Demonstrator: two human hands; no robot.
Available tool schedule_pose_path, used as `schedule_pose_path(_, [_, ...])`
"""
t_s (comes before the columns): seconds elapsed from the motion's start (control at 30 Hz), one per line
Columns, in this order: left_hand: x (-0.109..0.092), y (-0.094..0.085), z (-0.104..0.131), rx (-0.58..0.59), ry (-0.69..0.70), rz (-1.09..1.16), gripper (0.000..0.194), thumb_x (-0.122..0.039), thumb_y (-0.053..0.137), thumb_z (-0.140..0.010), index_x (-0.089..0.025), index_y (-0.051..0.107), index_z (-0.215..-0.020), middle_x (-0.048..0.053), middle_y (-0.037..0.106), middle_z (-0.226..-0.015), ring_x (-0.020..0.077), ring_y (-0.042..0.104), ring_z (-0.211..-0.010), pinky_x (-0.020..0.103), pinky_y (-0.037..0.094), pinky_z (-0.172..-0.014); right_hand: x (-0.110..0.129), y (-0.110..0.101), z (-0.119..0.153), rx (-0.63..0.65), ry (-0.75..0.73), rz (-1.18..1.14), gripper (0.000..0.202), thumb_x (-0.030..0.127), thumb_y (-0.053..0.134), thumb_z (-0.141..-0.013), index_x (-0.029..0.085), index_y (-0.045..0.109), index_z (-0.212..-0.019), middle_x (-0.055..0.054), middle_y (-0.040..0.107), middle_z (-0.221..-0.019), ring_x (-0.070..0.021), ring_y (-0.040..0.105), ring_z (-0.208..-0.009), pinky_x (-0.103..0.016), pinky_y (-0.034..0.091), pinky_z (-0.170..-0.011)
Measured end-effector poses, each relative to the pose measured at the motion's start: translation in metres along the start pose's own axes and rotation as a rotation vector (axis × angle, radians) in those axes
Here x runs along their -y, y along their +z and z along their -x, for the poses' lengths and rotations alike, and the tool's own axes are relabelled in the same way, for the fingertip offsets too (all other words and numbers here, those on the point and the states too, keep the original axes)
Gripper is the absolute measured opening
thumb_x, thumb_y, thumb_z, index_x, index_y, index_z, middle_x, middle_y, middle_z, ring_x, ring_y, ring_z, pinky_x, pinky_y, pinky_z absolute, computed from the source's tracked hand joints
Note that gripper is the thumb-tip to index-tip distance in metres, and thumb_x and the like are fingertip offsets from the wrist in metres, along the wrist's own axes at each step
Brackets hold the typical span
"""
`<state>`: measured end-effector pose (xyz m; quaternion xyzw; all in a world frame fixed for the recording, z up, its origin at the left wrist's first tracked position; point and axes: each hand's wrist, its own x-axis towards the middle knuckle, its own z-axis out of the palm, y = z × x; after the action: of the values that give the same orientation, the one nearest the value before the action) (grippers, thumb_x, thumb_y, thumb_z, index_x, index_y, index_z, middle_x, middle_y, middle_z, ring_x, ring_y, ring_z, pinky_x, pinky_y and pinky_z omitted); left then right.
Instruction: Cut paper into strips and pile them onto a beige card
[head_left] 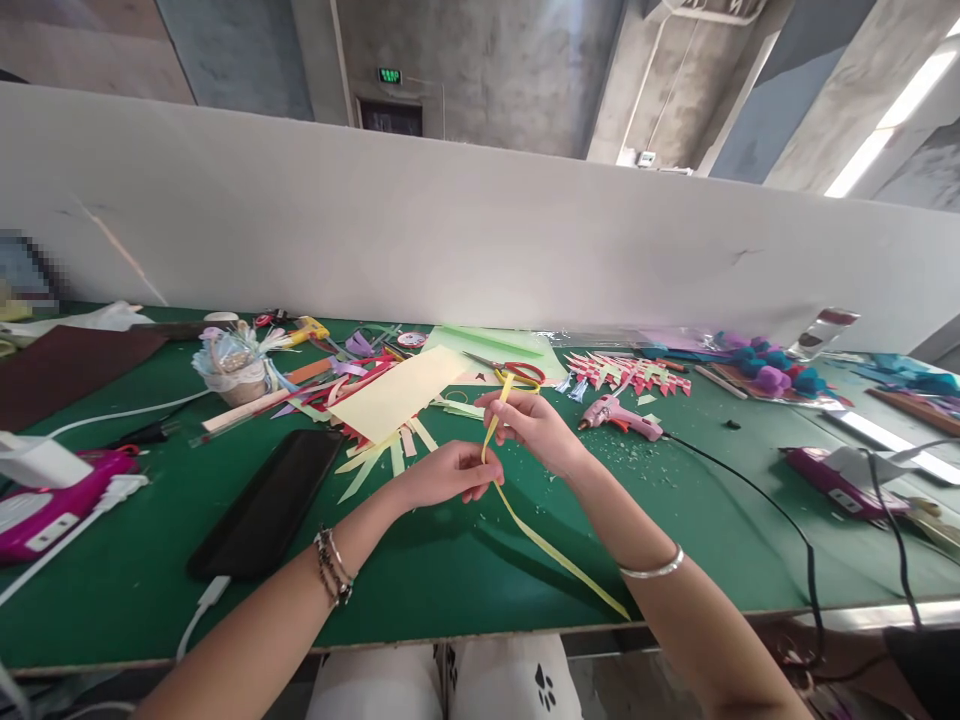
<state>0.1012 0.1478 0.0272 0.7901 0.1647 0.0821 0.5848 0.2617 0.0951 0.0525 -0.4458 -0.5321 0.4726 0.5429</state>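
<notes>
A long, narrow yellow paper strip (pixel 551 550) runs through both hands, its lower end trailing down to the right near the table's front edge. My left hand (pixel 457 472) pinches the strip partway along. Just above and to the right, my right hand (pixel 525 422) holds it near its upper end, which sticks up past the fingers. Behind my right hand lie scissors (pixel 529 373) with red and yellow handles. A pale yellow paper sheet (pixel 397 393) rests on a pile of coloured strips to the left.
A pink glue gun (pixel 622 417) with a black cable lies right of my hands, beside red-and-white woven paper (pixel 626 371). On the left are a black phone (pixel 266 505), a small decorated basket (pixel 234 370) and a magenta power strip (pixel 64 505). Another person's arm shows at lower right.
</notes>
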Motion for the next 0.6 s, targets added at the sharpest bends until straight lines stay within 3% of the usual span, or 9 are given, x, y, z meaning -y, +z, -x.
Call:
schedule_pose_path(0.2, [-0.002,-0.004,0.004,0.116,0.038,0.144,0.033,-0.046,0.049,-0.083,-0.015,0.059,-0.077,-0.005,0.048,-0.055,0.0063,0.043,-0.048,0.021,0.034,-0.051,-0.01,-0.006,0.002,0.125,0.024,-0.231,0.024,0.037,0.065,-0.075,0.018,0.068,-0.089,0.0,0.06,-0.08,-0.0066,0.055,-0.069,-0.02,0.048,-0.071])
schedule_pose_path(0.4, [-0.001,-0.006,0.006,0.294,0.011,0.169,0.039,-0.053,0.052,-0.079,-0.015,0.061,-0.075,-0.003,0.048,-0.055,0.0076,0.044,-0.049,0.022,0.035,-0.052,-0.011,-0.011,0.008,0.253,0.055,-0.153,0.024,0.031,0.068,-0.073,0.018,0.069,-0.092,-0.003,0.064,-0.09,-0.0097,0.059,-0.078,-0.023,0.05,-0.075])
schedule_pose_path(0.5, [-0.001,-0.007,0.005,0.295,-0.008,0.151,0.044,-0.058,0.052,-0.077,-0.016,0.062,-0.078,-0.002,0.05,-0.056,0.0082,0.045,-0.051,0.022,0.037,-0.053,-0.012,-0.012,0.009,0.209,0.058,-0.188,0.025,0.034,0.068,-0.073,0.018,0.069,-0.093,-0.001,0.063,-0.082,-0.0077,0.057,-0.072,-0.021,0.049,-0.072])
schedule_pose_path(0.6, [0.001,-0.009,0.002,0.167,-0.055,0.119,0.061,-0.071,0.043,-0.072,-0.015,0.062,-0.084,0.001,0.054,-0.062,0.0102,0.047,-0.053,0.024,0.04,-0.054,-0.015,-0.01,0.008,0.235,0.055,-0.166,0.029,0.037,0.065,-0.075,0.018,0.067,-0.097,0.0,0.061,-0.076,-0.0076,0.055,-0.066,-0.023,0.049,-0.068])
